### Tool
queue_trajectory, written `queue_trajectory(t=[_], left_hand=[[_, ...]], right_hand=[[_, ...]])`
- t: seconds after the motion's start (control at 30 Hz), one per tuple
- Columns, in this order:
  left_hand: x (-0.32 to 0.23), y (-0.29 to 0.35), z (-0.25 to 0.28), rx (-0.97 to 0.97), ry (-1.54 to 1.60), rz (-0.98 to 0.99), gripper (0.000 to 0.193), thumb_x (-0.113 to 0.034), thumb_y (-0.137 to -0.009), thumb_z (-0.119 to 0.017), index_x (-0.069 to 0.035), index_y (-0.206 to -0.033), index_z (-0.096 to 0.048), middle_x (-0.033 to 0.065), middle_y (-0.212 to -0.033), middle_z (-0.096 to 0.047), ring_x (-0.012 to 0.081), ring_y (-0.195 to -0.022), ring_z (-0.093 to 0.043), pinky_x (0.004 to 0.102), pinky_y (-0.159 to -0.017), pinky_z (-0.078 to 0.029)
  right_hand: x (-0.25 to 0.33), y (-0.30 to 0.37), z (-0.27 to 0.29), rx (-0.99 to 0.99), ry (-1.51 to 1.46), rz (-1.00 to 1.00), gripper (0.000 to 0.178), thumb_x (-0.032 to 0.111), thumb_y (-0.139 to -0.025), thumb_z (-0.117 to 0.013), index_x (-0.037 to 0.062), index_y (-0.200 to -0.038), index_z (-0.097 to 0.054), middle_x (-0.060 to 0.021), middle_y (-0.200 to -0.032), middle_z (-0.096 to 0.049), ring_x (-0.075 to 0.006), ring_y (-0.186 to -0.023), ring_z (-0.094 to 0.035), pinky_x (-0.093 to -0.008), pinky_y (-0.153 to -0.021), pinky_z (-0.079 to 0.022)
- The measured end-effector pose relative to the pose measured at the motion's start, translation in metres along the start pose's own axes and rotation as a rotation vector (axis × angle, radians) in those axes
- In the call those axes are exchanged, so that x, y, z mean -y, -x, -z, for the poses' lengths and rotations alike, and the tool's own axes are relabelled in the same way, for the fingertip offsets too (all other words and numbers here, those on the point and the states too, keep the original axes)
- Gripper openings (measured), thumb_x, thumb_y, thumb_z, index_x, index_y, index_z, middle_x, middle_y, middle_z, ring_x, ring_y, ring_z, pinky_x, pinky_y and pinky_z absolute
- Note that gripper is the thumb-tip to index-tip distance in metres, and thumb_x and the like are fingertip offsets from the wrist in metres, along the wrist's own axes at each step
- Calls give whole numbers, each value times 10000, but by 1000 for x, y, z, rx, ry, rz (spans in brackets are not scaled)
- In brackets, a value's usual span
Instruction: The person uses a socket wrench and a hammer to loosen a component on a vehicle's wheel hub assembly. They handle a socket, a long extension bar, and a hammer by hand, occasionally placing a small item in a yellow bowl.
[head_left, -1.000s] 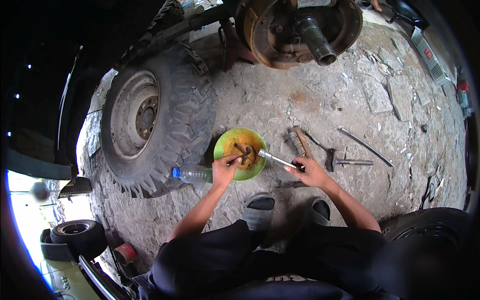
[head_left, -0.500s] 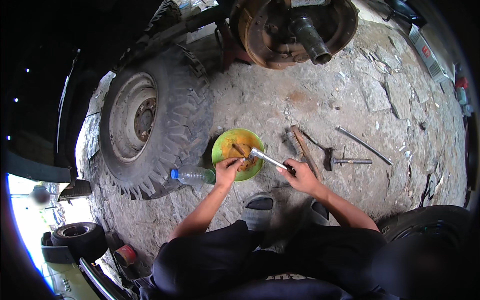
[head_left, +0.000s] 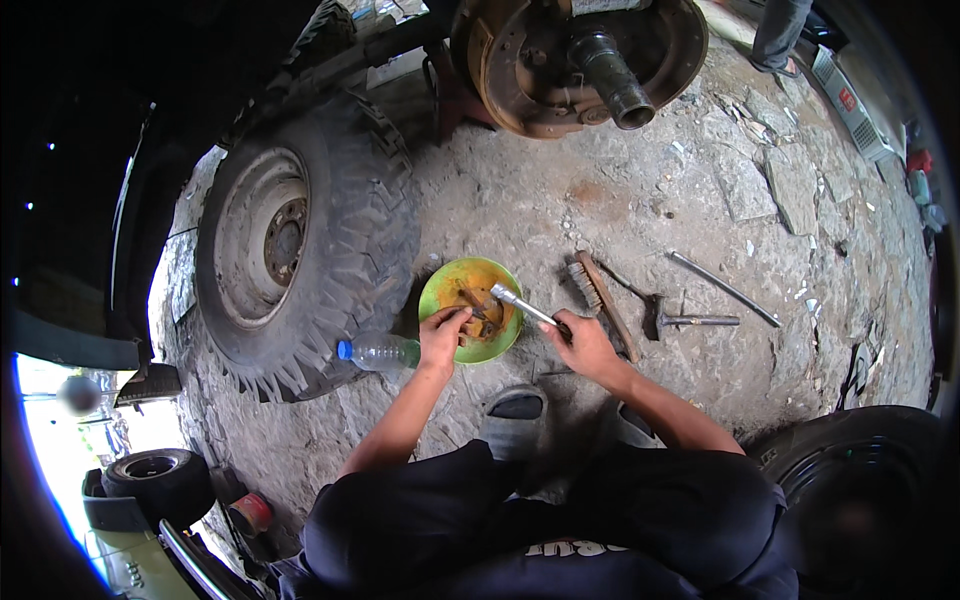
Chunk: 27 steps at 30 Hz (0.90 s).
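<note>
A socket wrench (head_left: 522, 303) with a chrome head and dark grip lies in my right hand (head_left: 585, 347), its fingers closed round the grip. The wrench head is over a green bowl (head_left: 462, 268) that holds orange-brown liquid or residue and several rusty metal parts (head_left: 487, 322). My left hand (head_left: 438, 338) is at the bowl's left side, fingertips pinched together over the inside. What they hold, if anything, is too small to make out. To the right of the bowl lies a wire brush (head_left: 607, 305) with a wooden back.
A hammer (head_left: 700, 321) and a metal bar (head_left: 725, 289) lie on the right. A clear bottle (head_left: 378, 351) lies beside a big wheel (head_left: 365, 240) on the left. Ahead is a rusty brake assembly with its axle tube (head_left: 618, 92). Another person's leg (head_left: 782, 32) stands far right.
The wrench head has drawn away from my left fingertips, up and slightly left. My left hand has shifted a little left and down. Another person's leg has come into view at far right.
</note>
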<state>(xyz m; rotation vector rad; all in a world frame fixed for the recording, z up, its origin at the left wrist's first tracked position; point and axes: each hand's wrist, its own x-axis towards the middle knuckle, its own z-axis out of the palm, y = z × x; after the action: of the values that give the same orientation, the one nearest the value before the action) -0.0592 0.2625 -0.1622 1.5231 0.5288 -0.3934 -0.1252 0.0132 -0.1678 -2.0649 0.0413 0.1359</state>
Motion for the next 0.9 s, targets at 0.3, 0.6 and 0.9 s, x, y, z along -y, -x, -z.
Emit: queue_trajectory(t=[0.3, 0.6, 0.9], left_hand=[[27, -23, -1, -69, -430, -424, 367, -213, -865, -705, -14, -1160, -615, 34, -810, -640, 93, -652, -555, 248, -590, -453], [-26, 10, -92, 390, -113, -301, 331, -288, -981, -557, 1, -1121, -638, -26, -868, -616, 57, -789, -541, 227, -688, -438], [-98, 43, -125, 403, 267, -347, 218, -168, -956, -578, 7, -1081, -617, 16, -902, -626, 90, -829, -548, 245, -783, -430]], right_hand=[[-15, 11, 9, -66, -28, -110, 344, 324, -922, -611, -10, -856, -572, -234, -655, -573, -424, -612, -578, -448, -567, -454], [24, 17, 36, 103, -436, -211, 354, 314, -985, -513, 4, -815, -535, -104, -626, -565, -202, -521, -571, -357, -515, -446], [75, 23, 85, 324, -870, -139, 342, 244, -1022, -455, -25, -1230, -486, -77, -763, -606, -152, -681, -643, -284, -581, -541]])
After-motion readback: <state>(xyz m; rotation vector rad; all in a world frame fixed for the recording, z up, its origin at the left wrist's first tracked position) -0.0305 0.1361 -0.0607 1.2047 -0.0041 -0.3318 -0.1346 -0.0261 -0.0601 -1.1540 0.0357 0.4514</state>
